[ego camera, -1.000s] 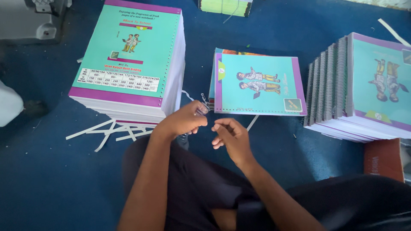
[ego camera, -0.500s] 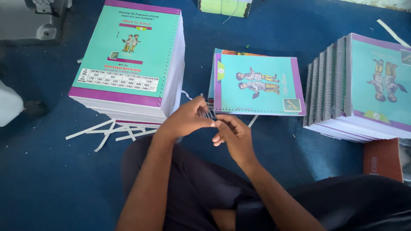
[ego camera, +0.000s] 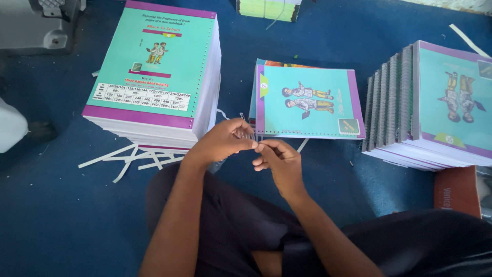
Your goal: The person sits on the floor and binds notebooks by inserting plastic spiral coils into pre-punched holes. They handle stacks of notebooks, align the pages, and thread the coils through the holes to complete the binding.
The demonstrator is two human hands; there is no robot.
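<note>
On blue carpet [ego camera: 61,225] — notebook stacks [ego camera: 154,77] around — left hand [ego camera: 220,141] and right hand [ego camera: 277,161] pinch a wire spiral [ego camera: 247,134].

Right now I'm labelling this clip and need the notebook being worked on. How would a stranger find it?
Start at the tall stack of teal covers on the blue floor, then look right, before the row of bound notebooks. The notebook lies alone and flat, just beyond the left hand and right hand. It is the only single one, its cover showing two cartoon figures lying sideways.

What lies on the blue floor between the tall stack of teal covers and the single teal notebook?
In the head view, only bare blue floor, plus a thin white strand near the tall stack; the notebook lies apart.
</note>
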